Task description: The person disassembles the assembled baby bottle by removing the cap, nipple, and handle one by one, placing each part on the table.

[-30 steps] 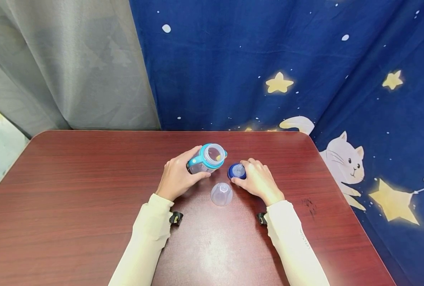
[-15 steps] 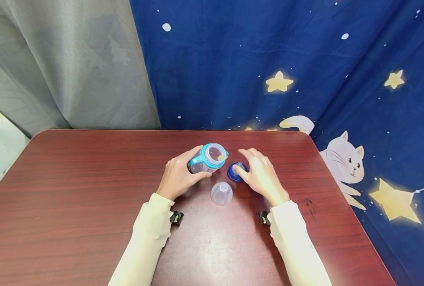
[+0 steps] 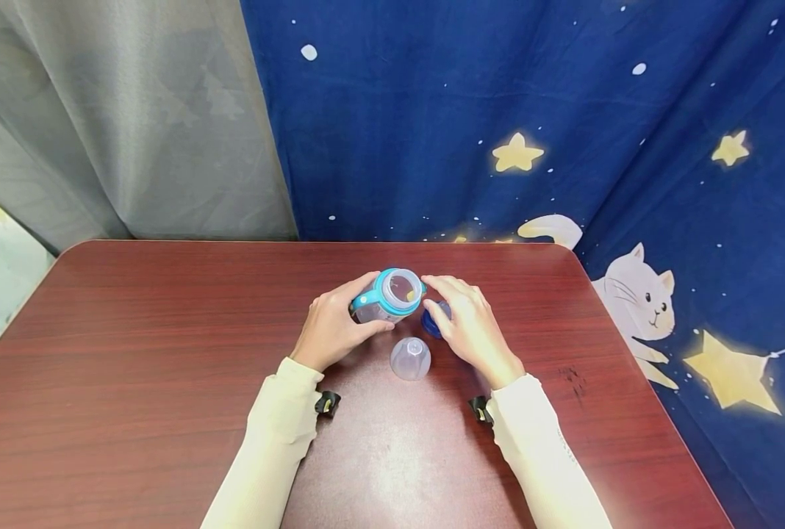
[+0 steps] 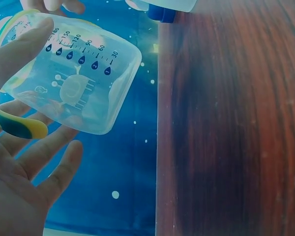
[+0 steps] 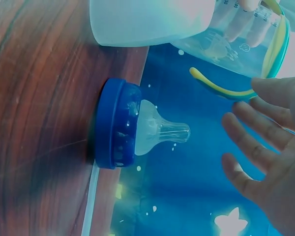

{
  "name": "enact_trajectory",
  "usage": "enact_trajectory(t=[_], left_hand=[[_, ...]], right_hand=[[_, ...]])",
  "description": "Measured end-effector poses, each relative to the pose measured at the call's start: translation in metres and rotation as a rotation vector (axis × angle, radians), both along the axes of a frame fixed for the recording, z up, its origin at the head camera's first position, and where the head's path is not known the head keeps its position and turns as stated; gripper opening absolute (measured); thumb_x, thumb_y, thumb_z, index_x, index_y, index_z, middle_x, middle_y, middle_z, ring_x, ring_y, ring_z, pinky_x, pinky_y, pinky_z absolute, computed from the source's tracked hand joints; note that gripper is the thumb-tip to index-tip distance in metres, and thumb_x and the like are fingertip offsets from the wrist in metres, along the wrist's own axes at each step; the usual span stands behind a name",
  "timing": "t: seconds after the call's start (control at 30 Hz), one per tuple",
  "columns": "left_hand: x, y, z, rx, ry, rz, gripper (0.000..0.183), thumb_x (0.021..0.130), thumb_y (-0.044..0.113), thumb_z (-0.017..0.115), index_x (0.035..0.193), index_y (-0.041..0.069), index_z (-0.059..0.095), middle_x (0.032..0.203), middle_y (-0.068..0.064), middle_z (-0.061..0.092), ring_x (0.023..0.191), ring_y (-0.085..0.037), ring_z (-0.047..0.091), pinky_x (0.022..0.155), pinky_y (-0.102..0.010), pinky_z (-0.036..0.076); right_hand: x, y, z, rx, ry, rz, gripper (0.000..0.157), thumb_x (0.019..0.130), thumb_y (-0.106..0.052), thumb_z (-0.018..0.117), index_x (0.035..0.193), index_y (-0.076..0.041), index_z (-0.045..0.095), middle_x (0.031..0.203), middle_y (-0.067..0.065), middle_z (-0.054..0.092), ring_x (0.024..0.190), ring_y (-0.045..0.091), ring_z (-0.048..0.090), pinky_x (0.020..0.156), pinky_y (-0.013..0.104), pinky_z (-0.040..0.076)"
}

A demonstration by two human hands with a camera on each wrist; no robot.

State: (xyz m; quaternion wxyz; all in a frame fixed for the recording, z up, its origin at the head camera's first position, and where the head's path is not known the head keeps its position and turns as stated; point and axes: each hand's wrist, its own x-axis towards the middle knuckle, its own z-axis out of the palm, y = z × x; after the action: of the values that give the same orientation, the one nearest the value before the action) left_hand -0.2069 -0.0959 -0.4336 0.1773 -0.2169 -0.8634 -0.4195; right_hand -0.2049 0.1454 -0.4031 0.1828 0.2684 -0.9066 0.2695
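Note:
My left hand (image 3: 336,323) grips a clear baby bottle (image 4: 83,73) with turquoise-and-yellow handles, thumb on one side and fingers around the other. The bottle is tilted, its wide mouth uncovered, with printed measuring marks and a cartoon animal on its wall. Close to the bottle's right handle (image 5: 221,88) is my right hand (image 3: 468,323), its thumb and fingers extended and spread around the handle's end. Below that hand, a blue collar ring (image 5: 117,123) with a clear nipple (image 5: 160,129) stands upright on the table, partly hidden by the hand in the head view.
A translucent dome cap (image 3: 410,359) stands on the reddish-brown wooden table (image 3: 167,382), nearer the person than the bottle. A blue star-patterned curtain (image 3: 399,132) and a grey curtain (image 3: 134,132) hang behind the table's far edge.
The right hand has let go of the blue nipple ring, lifted off it and moved left to the bottle's handle. The left hand with the bottle has shifted very slightly right.

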Motion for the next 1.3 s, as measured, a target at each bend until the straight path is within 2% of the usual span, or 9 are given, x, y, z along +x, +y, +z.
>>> enact_trajectory(t=[0.27, 0.47, 0.77, 0.93, 1.13, 1.3], left_hand=[[-0.0007, -0.0013, -0.0014, 0.006, 0.019, -0.021, 0.081, 0.070, 0.039, 0.091, 0.140, 0.015, 0.059, 0.127, -0.002, 0.067, 0.106, -0.017, 0.066, 0.086, -0.041, 0.052], [-0.0012, -0.0015, -0.0020, 0.006, 0.017, -0.028, 0.080, 0.069, 0.038, 0.091, 0.140, 0.019, 0.059, 0.125, -0.001, 0.068, 0.104, -0.015, 0.066, 0.085, -0.041, 0.052], [-0.0020, -0.0025, -0.0016, 0.009, 0.024, -0.040, 0.080, 0.068, 0.033, 0.093, 0.140, 0.021, 0.059, 0.125, -0.001, 0.068, 0.108, -0.016, 0.066, 0.088, -0.042, 0.052], [-0.0039, -0.0040, -0.0024, 0.008, 0.020, -0.042, 0.080, 0.070, 0.038, 0.091, 0.140, 0.023, 0.058, 0.126, 0.001, 0.067, 0.109, -0.013, 0.065, 0.089, -0.040, 0.052], [-0.0053, -0.0047, -0.0025, 0.006, 0.021, -0.046, 0.079, 0.070, 0.039, 0.091, 0.140, 0.022, 0.058, 0.126, 0.000, 0.067, 0.108, -0.014, 0.065, 0.088, -0.041, 0.052], [-0.0067, -0.0052, -0.0028, -0.004, 0.025, -0.040, 0.080, 0.069, 0.039, 0.091, 0.140, 0.021, 0.058, 0.125, 0.000, 0.068, 0.107, -0.015, 0.066, 0.087, -0.041, 0.052]], right_hand=[[-0.0003, -0.0022, -0.0015, -0.011, 0.031, 0.002, 0.038, 0.095, -0.012, 0.068, 0.132, -0.009, 0.062, 0.123, 0.007, 0.065, 0.116, 0.024, 0.060, 0.091, 0.046, 0.044], [-0.0017, -0.0040, -0.0030, -0.017, 0.041, 0.011, 0.034, 0.093, -0.011, 0.070, 0.128, -0.012, 0.065, 0.115, 0.004, 0.067, 0.107, 0.021, 0.063, 0.089, 0.045, 0.045], [-0.0026, -0.0054, -0.0054, -0.040, 0.076, -0.008, 0.026, 0.094, -0.012, 0.070, 0.120, -0.012, 0.068, 0.111, 0.003, 0.068, 0.105, 0.021, 0.064, 0.092, 0.045, 0.044], [-0.0024, -0.0065, -0.0037, -0.079, 0.088, 0.019, 0.025, 0.093, -0.010, 0.070, 0.118, -0.011, 0.068, 0.110, 0.003, 0.068, 0.105, 0.020, 0.063, 0.092, 0.044, 0.046], [-0.0044, -0.0062, -0.0033, -0.121, 0.090, 0.064, 0.024, 0.092, -0.007, 0.070, 0.116, -0.008, 0.069, 0.108, 0.004, 0.069, 0.101, 0.018, 0.065, 0.091, 0.040, 0.051], [-0.0049, -0.0052, -0.0028, -0.141, 0.090, 0.073, 0.023, 0.093, -0.007, 0.069, 0.117, -0.007, 0.069, 0.109, 0.004, 0.069, 0.101, 0.017, 0.065, 0.091, 0.039, 0.051]])
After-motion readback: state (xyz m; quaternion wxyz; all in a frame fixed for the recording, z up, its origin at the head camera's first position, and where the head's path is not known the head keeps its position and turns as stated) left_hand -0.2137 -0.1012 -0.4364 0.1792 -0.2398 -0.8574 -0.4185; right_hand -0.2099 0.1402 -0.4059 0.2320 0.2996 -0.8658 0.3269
